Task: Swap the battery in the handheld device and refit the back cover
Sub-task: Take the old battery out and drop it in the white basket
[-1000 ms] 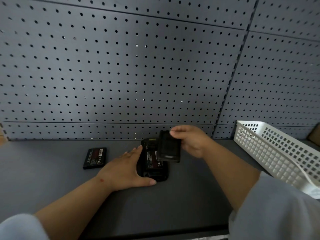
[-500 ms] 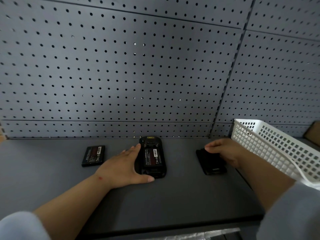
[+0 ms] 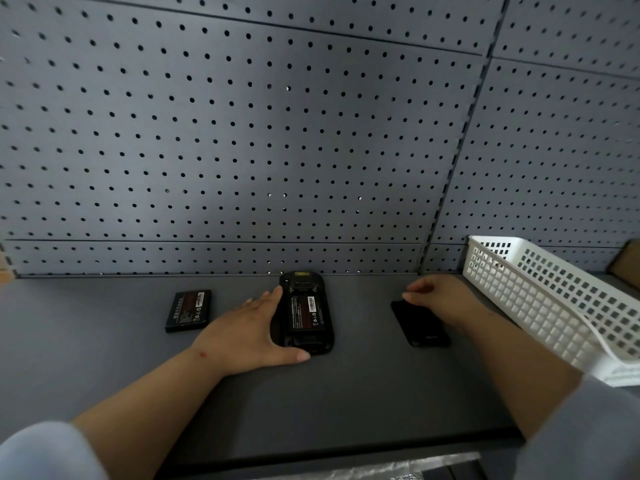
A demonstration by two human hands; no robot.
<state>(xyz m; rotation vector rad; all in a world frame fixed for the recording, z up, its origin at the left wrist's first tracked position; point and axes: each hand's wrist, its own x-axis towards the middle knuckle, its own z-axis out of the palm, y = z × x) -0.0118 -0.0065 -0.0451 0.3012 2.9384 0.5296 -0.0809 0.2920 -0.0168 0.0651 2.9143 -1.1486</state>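
Head view: the handheld device (image 3: pixel 306 315) lies face down at centre frame on the dark matte bench (image 3: pixel 363 393), its back open. A battery (image 3: pixel 306 312) with a red-and-white label sits in the bay, so I judge the cover-off step done. Whether this is the old cell or the new one I cannot tell.

My left hand (image 3: pixel 247 336) lies flat against the device's left edge, fingers together and extended along its side, thumb stretched across below its lower end. It steadies, it does not grip.

My right hand (image 3: pixel 440 299), right of centre, hovers loosely curled over the upper part of the back cover (image 3: pixel 420 325). I cannot tell whether the fingertips touch it; nothing is pinched. The cover lies flat on the bench, well apart from the device.

A second battery (image 3: pixel 188 310) lies left of centre, flat, label up, just beyond my left fingers.

Next move, as I judge it: if the seated cell is the old one, lift it out by an edge while the left hand keeps the body from sliding, then seat the other.

Materials: device and cover are black moulded plastic with rounded corners; both batteries are thin, hard slabs. A white lattice basket (image 3: pixel 540 299) sits at right frame. Grey pegboard (image 3: pixel 242 133) fills the upper frame.
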